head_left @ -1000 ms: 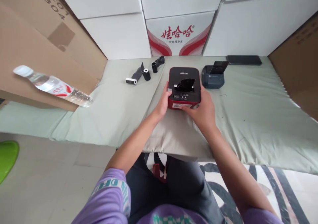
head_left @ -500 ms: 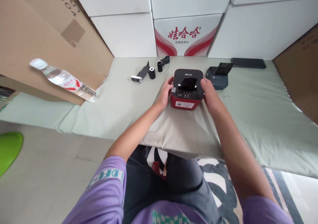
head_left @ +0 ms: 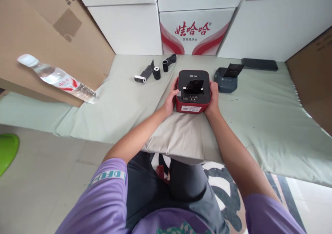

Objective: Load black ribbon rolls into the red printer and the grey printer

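Well, at the far left the green edge of a seat (head_left: pixel 8 153) shows at floor level, and above it a clear bottle (head_left: pixel 58 79) with a red-and-white label shows in front of a big cardboard box (head_left: pixel 28 33). Its base is on the cloth-covered worktop (head_left: pixel 124 113). Next comes a little group near the white cartons (head_left: pixel 124 28) at the back: a white-ended roll (head_left: pixel 140 79) on its side with a dark strip trailing from it, an upright black roll (head_left: pixel 156 73), and a smaller black roll (head_left: pixel 165 66) with a dark bundle (head_left: pixel 171 59) just behind.

Then the left hand (head_left: pixel 171 97), its fingers pressed along the left side of a red-and-black label printer (head_left: pixel 192 97). That printer is at the middle of the worktop, in front of a carton with red lettering (head_left: pixel 193 33); a glossy black strip (head_left: pixel 195 85) sticks up from its slot. The right hand (head_left: pixel 213 97) grips the opposite side, fingers curved around it.

Just beyond is a small dark-blue printer (head_left: pixel 226 84) with a black tab raised, then a flat black slab (head_left: pixel 259 64) and another cardboard box (head_left: pixel 315 82).
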The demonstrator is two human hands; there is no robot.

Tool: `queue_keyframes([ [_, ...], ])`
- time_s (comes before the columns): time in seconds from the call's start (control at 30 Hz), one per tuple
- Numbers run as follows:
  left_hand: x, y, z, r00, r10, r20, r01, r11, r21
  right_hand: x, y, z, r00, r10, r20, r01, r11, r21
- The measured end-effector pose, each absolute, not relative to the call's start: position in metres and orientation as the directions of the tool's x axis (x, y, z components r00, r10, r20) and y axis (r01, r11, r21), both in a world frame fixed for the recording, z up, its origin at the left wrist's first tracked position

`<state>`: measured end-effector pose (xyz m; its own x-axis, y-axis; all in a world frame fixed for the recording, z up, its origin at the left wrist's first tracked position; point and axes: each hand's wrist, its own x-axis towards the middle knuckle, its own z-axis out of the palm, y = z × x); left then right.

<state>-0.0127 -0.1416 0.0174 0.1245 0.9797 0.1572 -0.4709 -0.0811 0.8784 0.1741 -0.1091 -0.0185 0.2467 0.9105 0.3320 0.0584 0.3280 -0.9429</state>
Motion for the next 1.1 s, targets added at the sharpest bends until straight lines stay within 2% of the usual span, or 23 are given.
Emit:
queue_keyframes([
  [0.07,-0.014,-0.14,0.017,0.133,0.977,0.169,-0.466,-0.089,0.88,0.175,-0.107,-0.019,0.299,0.909,0.292,-0.037,0.316,-0.948],
  [0.13,-0.017,-0.137,0.016,0.142,0.975,0.168,-0.463,-0.085,0.882,0.175,-0.106,-0.019,0.306,0.907,0.29,-0.053,0.32,-0.946],
  [0.53,-0.019,-0.128,0.019,0.14,0.983,0.115,-0.436,-0.043,0.899,0.176,-0.11,-0.017,0.213,0.938,0.272,-0.009,0.281,-0.96],
  [1.1,-0.015,-0.127,0.014,0.055,0.99,0.127,-0.461,-0.088,0.883,0.173,-0.107,-0.023,0.203,0.928,0.313,0.094,0.3,-0.949],
])
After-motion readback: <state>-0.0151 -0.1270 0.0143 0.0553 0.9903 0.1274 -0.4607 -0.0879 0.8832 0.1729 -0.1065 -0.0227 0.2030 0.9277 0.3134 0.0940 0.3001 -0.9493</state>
